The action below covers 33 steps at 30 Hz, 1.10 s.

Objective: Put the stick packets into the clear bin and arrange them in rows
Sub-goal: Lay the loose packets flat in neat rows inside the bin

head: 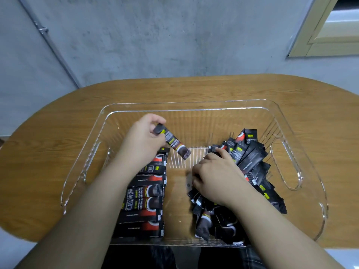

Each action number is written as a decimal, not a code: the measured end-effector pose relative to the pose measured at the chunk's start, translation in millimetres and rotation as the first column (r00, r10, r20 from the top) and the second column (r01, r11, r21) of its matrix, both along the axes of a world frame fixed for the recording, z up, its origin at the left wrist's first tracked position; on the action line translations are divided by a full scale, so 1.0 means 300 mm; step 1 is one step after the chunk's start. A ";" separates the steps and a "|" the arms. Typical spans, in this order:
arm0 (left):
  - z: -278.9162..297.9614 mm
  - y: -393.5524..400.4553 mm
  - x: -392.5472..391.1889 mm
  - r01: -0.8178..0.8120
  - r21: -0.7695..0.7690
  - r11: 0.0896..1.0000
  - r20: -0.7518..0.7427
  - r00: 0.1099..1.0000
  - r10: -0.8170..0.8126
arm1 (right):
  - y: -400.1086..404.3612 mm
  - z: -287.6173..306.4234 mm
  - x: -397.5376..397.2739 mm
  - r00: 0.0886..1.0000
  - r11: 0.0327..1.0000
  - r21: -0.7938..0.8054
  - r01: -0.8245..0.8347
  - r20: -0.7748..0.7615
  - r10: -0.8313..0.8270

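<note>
The clear bin (194,105) stands on a wooden table. On its left side lies a neat row of black stick packets (143,202), laid flat one below another. My left hand (141,140) hovers over the far end of that row and pinches one black stick packet (174,143), which points down to the right. On the bin's right side sits a loose pile of packets (250,156). My right hand (215,177) lies on that pile, its fingers curled onto a packet at the pile's far left edge. My arm hides part of the pile.
The oval wooden table (58,121) stands against a grey concrete wall (155,35). The bin has cut-out handles (287,164) on both sides. A strip of bare bin floor (178,183) runs between the row and the pile. Dark clothing shows below the table's near edge.
</note>
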<state>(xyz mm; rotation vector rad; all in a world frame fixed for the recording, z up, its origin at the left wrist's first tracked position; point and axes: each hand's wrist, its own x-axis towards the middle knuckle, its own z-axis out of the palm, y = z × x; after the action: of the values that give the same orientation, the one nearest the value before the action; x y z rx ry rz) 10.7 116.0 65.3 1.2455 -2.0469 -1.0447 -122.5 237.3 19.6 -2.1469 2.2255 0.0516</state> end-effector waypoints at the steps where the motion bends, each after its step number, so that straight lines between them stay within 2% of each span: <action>1: -0.003 -0.006 0.033 -0.061 0.033 0.998 0.006 0.998 0.061 | 0.001 0.002 0.000 1.000 1.000 0.001 0.001 0.002 -0.001; 5: -0.041 -0.011 0.113 -0.189 0.154 0.970 0.106 0.979 0.174 | 0.000 0.006 0.000 1.000 1.000 0.020 0.009 0.015 -0.009; 9: -0.088 -0.007 0.131 -0.219 0.101 0.971 0.274 0.944 0.184 | -0.001 0.005 0.000 1.000 1.000 0.015 0.015 0.022 -0.015; 13: -0.119 -0.013 0.145 -0.249 -0.025 0.968 0.430 0.872 0.236 | 0.000 0.002 -0.003 0.999 1.000 0.010 0.011 0.032 -0.011; 18: -0.100 0.020 0.138 -0.080 -0.285 0.955 0.662 0.704 0.256 | -0.001 -0.002 -0.003 0.999 1.000 0.003 0.016 0.034 -0.016; 20: -0.093 0.022 0.131 0.009 -0.326 0.945 0.692 0.684 0.232 | 0.000 -0.002 -0.003 0.999 1.000 0.001 0.017 0.041 -0.017; 25: -0.093 0.023 0.099 0.219 -0.249 0.943 0.772 0.633 0.057 | 0.001 -0.004 -0.002 0.999 1.000 -0.012 0.018 0.037 -0.017; 33: -0.117 0.016 0.104 0.205 -0.339 0.918 0.740 0.661 0.125 | 0.000 -0.005 -0.003 0.999 1.000 -0.009 0.018 0.037 -0.018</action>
<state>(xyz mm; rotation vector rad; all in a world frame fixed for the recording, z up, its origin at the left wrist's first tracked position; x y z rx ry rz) 42.0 120.8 30.1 1.5600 -2.7156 -0.0243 -123.3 237.2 18.0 -2.1146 2.2286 0.0008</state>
